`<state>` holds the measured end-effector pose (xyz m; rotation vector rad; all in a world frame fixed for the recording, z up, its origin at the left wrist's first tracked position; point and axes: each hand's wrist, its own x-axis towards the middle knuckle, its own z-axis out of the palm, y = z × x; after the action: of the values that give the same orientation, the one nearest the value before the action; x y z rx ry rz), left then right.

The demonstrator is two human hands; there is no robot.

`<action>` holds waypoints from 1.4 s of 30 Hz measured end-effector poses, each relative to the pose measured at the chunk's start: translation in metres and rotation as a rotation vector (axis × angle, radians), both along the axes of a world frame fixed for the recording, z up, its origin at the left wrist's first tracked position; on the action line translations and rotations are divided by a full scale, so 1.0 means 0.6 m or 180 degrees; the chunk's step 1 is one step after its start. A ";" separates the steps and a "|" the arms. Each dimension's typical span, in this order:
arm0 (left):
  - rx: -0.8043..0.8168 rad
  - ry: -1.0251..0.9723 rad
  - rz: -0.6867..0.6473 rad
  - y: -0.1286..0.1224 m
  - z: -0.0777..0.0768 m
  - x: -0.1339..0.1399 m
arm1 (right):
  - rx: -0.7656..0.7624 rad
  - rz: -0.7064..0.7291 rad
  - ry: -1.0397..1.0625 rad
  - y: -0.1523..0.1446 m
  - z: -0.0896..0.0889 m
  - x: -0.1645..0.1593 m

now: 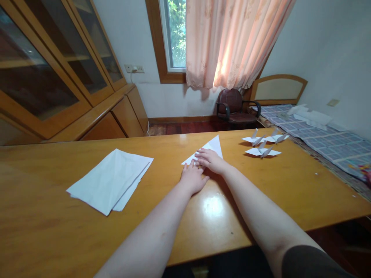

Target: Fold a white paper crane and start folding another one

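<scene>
A white sheet of paper folded into a triangle (215,145) lies on the wooden table (162,216), one point toward the window. My left hand (193,178) rests at its near left edge, fingers spread with the tips on the paper. Across the middle of the triangle lies my right hand (211,160), palm down, fingers stretched out and pointing left. The two hands meet at the fingers, and they cover the near part of the paper. Neither hand grips anything.
A stack of white paper sheets (116,181) lies on the left. Several folded paper cranes (263,152) stand at the right. Beyond the table are an office chair (230,102), a bed (324,133), a curtain (220,42) and a glass-fronted cabinet (84,96).
</scene>
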<state>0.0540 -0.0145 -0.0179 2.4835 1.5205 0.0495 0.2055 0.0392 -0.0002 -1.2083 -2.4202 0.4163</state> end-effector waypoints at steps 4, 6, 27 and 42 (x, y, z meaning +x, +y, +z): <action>0.0022 -0.0030 -0.0010 0.000 0.002 -0.001 | -0.0575 0.0030 -0.0028 0.004 -0.021 -0.015; 0.0007 -0.0046 -0.0018 -0.001 0.004 -0.001 | -0.0764 0.0009 -0.0069 0.007 -0.024 -0.015; 0.0004 0.0034 0.0010 0.000 0.002 -0.001 | -0.0500 -0.0612 -0.0903 0.020 -0.028 -0.012; -0.0056 0.0016 0.0026 0.001 0.000 -0.001 | -0.0510 -0.1529 -0.1097 0.089 -0.047 0.043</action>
<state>0.0532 -0.0138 -0.0177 2.4657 1.5266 0.0313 0.2314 0.0925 -0.0285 -2.0100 -2.2776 0.2734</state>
